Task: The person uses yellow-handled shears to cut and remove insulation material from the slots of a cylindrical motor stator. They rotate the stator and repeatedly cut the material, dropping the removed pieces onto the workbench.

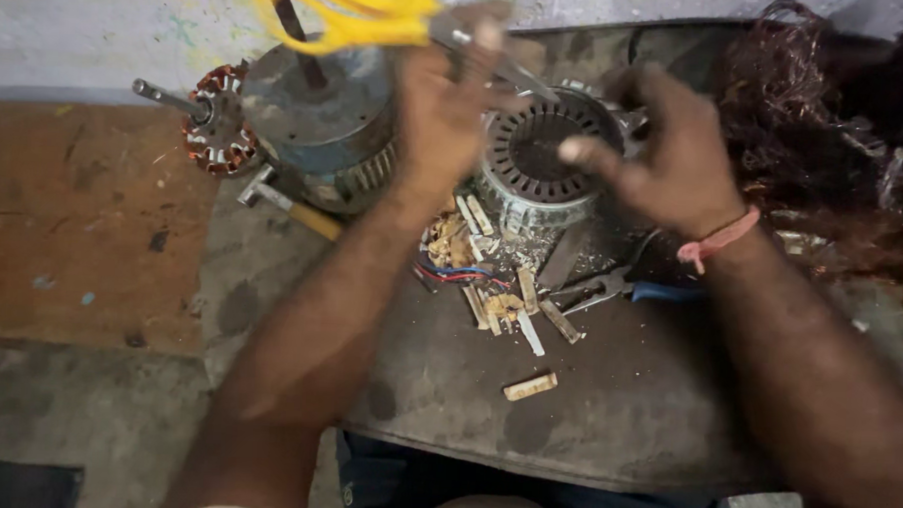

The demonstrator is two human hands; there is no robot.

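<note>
Left hand (446,114) grips yellow-handled scissors (350,15) | right hand (665,151) over stator (535,162)

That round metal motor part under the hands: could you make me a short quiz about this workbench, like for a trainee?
1. True or false: the left hand holds yellow-handled scissors.
2. Which tool lies on the bench nearest the right hand? A) blue-handled pliers B) a saw C) a paintbrush
3. What fills the top right corner, beside the slotted stator?

Key
1. True; the yellow handles stick out to the left of the fist.
2. A, the pliers, below the wrist.
3. A tangled heap of dark reddish copper wire.
</note>
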